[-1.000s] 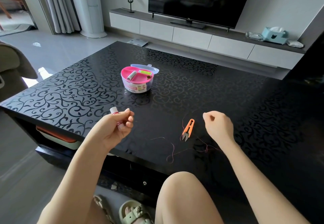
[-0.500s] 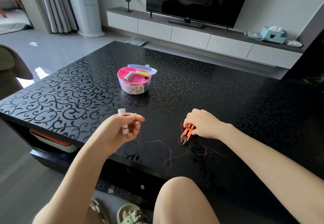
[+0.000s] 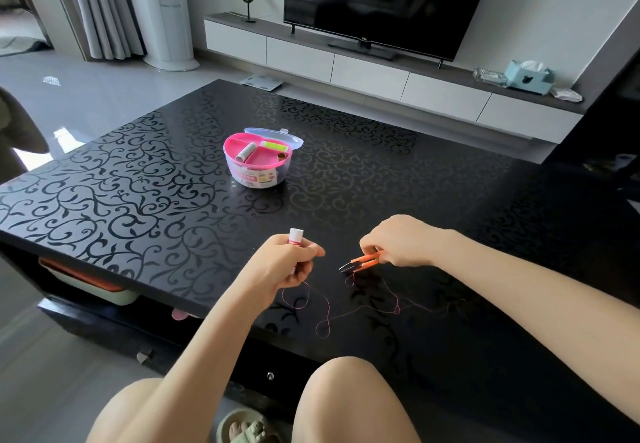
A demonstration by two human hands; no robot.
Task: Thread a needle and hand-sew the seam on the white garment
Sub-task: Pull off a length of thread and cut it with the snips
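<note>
My left hand (image 3: 285, 266) grips a small white spool (image 3: 296, 235) with a little red thread on it, held upright above the black table (image 3: 138, 200). A thin red thread (image 3: 323, 307) runs from that hand and lies in loops on the table toward the right. My right hand (image 3: 401, 240) holds orange thread snips (image 3: 363, 261) just above the table, their dark tips pointing left toward the left hand. No needle or white garment can be made out.
A round pink sewing kit box (image 3: 258, 158) with its clear lid behind it stands mid-table, holding spools. My bare knees are below the table's near edge. A TV and a white cabinet stand beyond the table.
My right hand came down on the snips and has lifted them off the table, tips turned left. My left hand with the spool moved right, closer to the snips.
</note>
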